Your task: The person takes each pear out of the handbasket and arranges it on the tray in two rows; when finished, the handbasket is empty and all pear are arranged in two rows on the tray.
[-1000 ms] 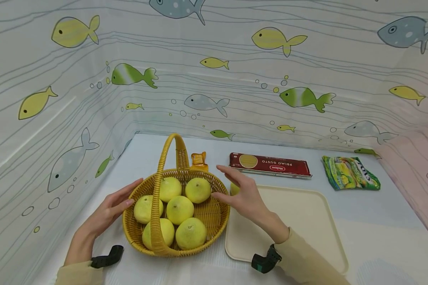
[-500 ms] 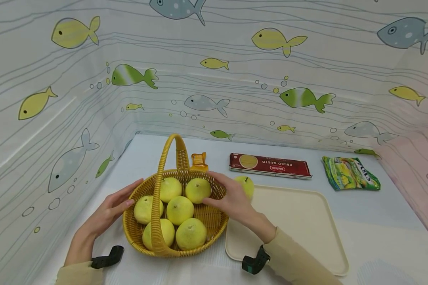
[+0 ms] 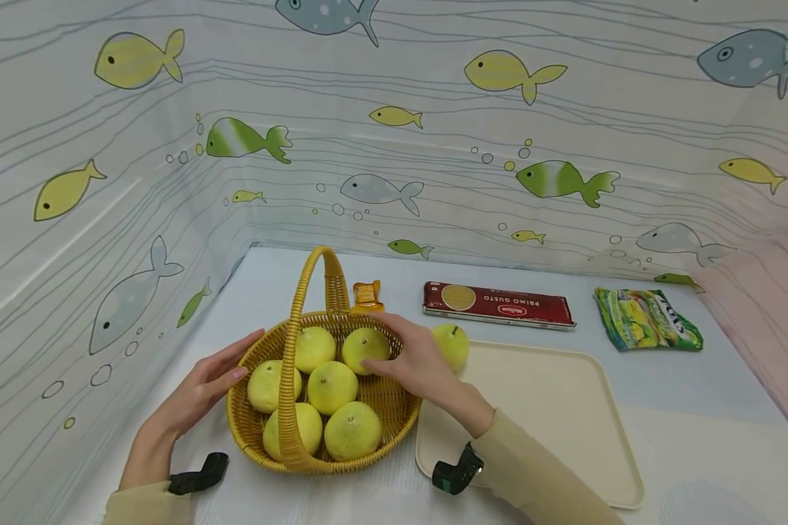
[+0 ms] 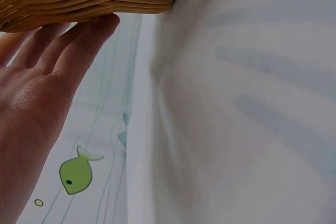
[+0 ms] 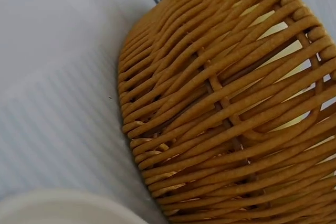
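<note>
A woven yellow basket (image 3: 236, 415) with a tall arched handle (image 3: 295, 343) holds several round yellow-green fruits. My left hand (image 3: 193, 394) rests fingers straight against the basket's left side; in the left wrist view the fingertips (image 4: 107, 22) touch the wickerwork. My right hand (image 3: 423, 364) reaches over the right rim. Its thumb overlaps the near side of the back-right fruit (image 3: 362, 346), its fingers spread beyond the far side, with space between fruit and palm. The right wrist view shows the basket's outer wall (image 5: 231, 103); the hand is hidden there.
Just right of the basket lies a stemmed yellow-green fruit (image 3: 454, 343) beside a cream tray (image 3: 538, 415). Behind are an orange packet (image 3: 368, 294), a dark red biscuit pack (image 3: 499, 304) and a green bag (image 3: 646, 319). Fish-printed cloth walls (image 3: 381, 189) enclose the white table.
My right hand has moved left over the basket's rim to the back-right fruit, uncovering the stemmed fruit by the tray. My left hand and the basket have stayed in place.
</note>
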The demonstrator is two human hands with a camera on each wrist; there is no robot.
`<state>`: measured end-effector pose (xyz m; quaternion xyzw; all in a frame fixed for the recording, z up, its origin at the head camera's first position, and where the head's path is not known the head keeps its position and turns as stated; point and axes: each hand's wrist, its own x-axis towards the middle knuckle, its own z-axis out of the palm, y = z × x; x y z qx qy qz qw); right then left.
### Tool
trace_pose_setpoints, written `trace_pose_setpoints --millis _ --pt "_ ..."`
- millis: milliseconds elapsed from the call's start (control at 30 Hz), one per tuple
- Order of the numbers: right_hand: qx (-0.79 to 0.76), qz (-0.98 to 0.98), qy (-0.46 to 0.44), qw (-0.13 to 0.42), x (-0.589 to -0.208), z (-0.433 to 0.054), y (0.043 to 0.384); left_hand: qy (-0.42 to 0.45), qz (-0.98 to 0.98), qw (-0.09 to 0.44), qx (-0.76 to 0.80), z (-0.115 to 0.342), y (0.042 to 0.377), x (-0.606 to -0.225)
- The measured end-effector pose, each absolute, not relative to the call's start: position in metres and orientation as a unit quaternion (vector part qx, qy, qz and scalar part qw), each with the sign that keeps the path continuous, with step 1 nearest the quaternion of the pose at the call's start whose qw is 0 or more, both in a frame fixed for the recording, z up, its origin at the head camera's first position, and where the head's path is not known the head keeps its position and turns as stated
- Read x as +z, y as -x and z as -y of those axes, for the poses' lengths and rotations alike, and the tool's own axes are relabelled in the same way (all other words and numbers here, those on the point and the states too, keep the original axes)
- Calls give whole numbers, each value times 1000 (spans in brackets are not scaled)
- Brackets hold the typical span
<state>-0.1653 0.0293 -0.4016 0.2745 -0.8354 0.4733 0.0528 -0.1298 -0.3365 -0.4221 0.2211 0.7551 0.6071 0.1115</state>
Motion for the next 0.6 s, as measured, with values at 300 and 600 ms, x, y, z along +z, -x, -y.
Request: trace_pose_setpoints --millis 300,600 --pt "449 855 -256 55 -407 -24 168 -224 -763 105 598 338 131 -422" --pt "388 883 -259 42 -408 -21 168 -230 -755 107 604 336 130 -421"
